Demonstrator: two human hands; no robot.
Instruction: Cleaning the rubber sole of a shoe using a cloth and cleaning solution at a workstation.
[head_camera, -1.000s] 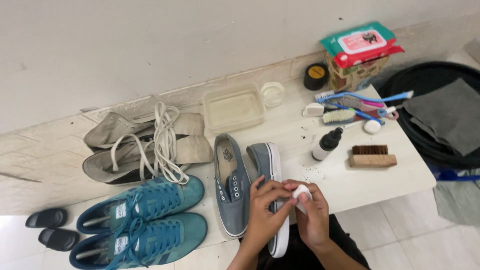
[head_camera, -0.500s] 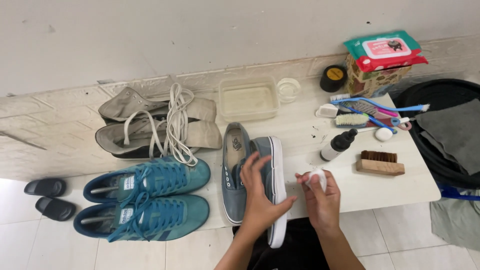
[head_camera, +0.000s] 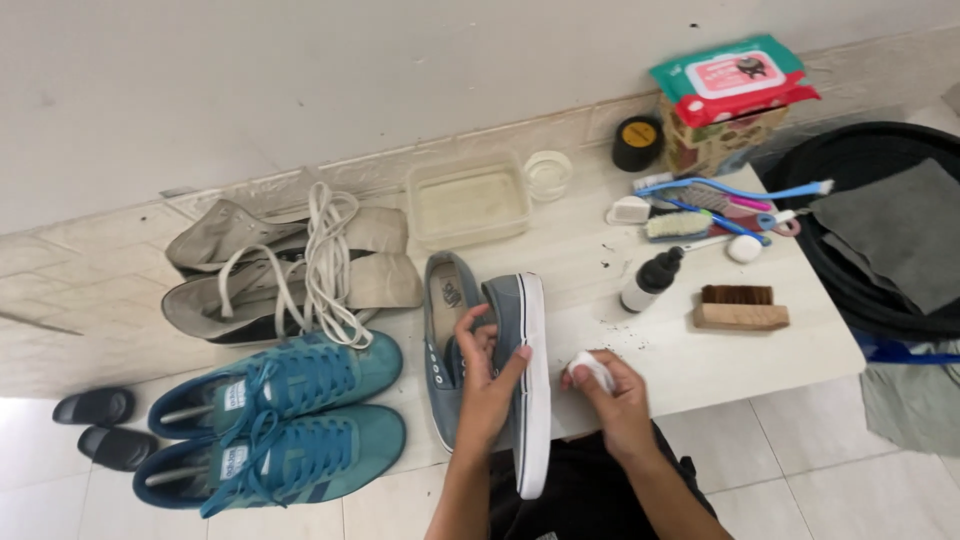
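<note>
On the white surface (head_camera: 700, 360), left hand (head_camera: 485, 385) grips the light, flexible shoe (head_camera: 525, 380) mid-body; right hand (head_camera: 615, 395) pinches a soft wipe (head_camera: 588, 368).

Open tabletop to the right of the hands, crowding to the left and rear.

The bare stretch of the low white table (head_camera: 700, 365) between the right hand (head_camera: 612, 392) and the wooden bristle brush (head_camera: 740, 309) lies open along the front edge. Behind it the small dark-capped white bottle (head_camera: 650, 281) and a bundle of coloured toothbrushes (head_camera: 715, 210) block the way back. To the left, the left hand (head_camera: 487, 385) grips the grey canvas sneaker with white sole (head_camera: 520, 370), tipped on its side, with its partner grey sneaker (head_camera: 445, 340) just beside and the teal suede trainers (head_camera: 280, 425) beyond. The clear plastic tub (head_camera: 468, 205) fills the rear centre.
</note>
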